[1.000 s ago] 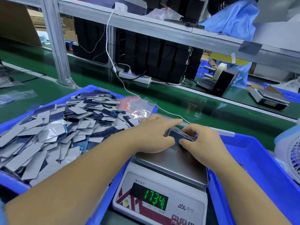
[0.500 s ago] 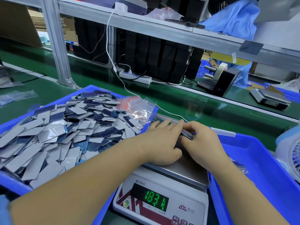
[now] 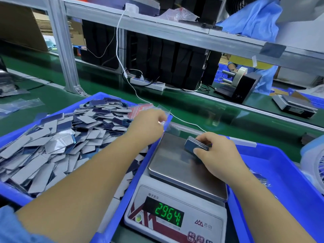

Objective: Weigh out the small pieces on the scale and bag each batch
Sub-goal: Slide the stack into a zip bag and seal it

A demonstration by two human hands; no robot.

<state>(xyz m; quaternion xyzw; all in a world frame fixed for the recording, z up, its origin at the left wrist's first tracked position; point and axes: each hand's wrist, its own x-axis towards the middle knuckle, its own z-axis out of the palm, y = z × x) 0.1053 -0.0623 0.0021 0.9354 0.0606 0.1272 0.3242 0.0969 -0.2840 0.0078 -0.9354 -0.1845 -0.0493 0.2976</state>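
A white scale [image 3: 175, 218] with a steel pan [image 3: 175, 165] stands in front of me; its green display reads 2964. My right hand [image 3: 219, 155] grips a small stack of dark flat pieces [image 3: 194, 145] standing on edge on the pan. My left hand [image 3: 149, 125] has reached to the clear zip bags [image 3: 142, 107] at the far corner of the left blue tray [image 3: 112, 220] and pinches a clear bag. That tray holds a heap of several grey and dark blue flat pieces [image 3: 57, 137].
A second blue tray [image 3: 289, 181] lies right of the scale, a white fan [image 3: 313, 160] beyond it. A white cable [image 3: 133, 92] runs to a power strip [image 3: 149, 84]. Another scale [image 3: 292, 106] and a tape dispenser [image 3: 240, 83] stand across the green belt.
Both hands were squaring the stack on the pan. My left hand has let go and moved left to the zip bags; my right hand keeps the stack. The reading rose from 1734 to 2964.
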